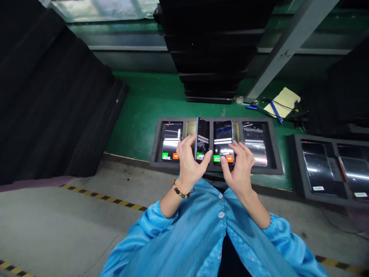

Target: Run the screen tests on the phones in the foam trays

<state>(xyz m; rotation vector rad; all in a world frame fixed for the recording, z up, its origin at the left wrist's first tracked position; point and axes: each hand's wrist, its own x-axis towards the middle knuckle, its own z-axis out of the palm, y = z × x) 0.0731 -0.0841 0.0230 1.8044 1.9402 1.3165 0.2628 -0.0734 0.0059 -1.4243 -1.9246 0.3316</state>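
Observation:
A dark foam tray (275, 154) lies in front of me on the green table, with smartphones in its compartments. My left hand (188, 159) grips one smartphone (203, 134) by its sides, fingers on the left edge and thumb near the lower right corner; that phone is tilted up on one side. Around the lower right part of the neighbouring smartphone (222, 132) is my right hand (240, 165), its thumb at the bottom of the screen and fingers at the right edge. Green and orange patches glow on its screen. Two more smartphones occupy the outer left compartment (172, 138) and outer right compartment (255, 142).
Another foam tray (294, 161) with phones sits at the right. Tall stacks of black trays stand at the left (57, 96) and back (213, 50). A grey post (288, 50), yellow paper (288, 98), a blue pen (276, 111) and cables are at the back right.

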